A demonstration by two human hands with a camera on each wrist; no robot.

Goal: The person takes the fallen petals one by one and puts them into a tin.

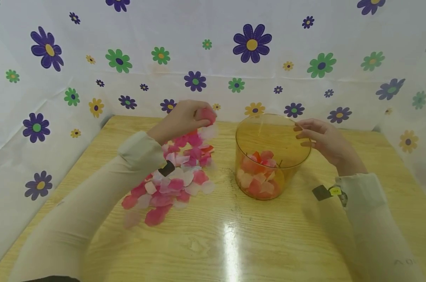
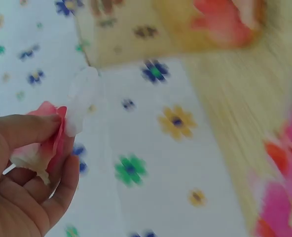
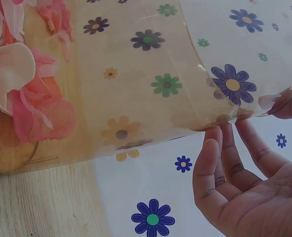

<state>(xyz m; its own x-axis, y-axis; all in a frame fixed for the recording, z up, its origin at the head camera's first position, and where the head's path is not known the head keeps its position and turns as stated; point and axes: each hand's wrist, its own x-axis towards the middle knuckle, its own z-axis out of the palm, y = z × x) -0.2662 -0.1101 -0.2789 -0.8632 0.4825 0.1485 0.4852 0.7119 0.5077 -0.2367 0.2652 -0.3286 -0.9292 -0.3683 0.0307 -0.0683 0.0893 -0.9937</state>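
Note:
Bunched pink petals (image 1: 207, 115) are pinched between the thumb and fingers of my left hand (image 1: 185, 117), held above the far end of a loose petal pile (image 1: 174, 186). The left wrist view shows a pale, see-through petal (image 2: 83, 98) hanging out from the pinched bunch. To the right stands an amber see-through tub (image 1: 290, 160), upright, with pink, red and peach petals (image 1: 262, 178) at its bottom. My right hand (image 1: 325, 143) grips the tub's right rim; in the right wrist view its thumb (image 3: 279, 102) and fingers lie on either side of the wall.
The wooden table (image 1: 198, 243) carries the pile on the left and the tub to its right. A white cloth (image 1: 213, 58) printed with purple, green and yellow flowers hangs behind and along both sides. Light glares off the table's front middle.

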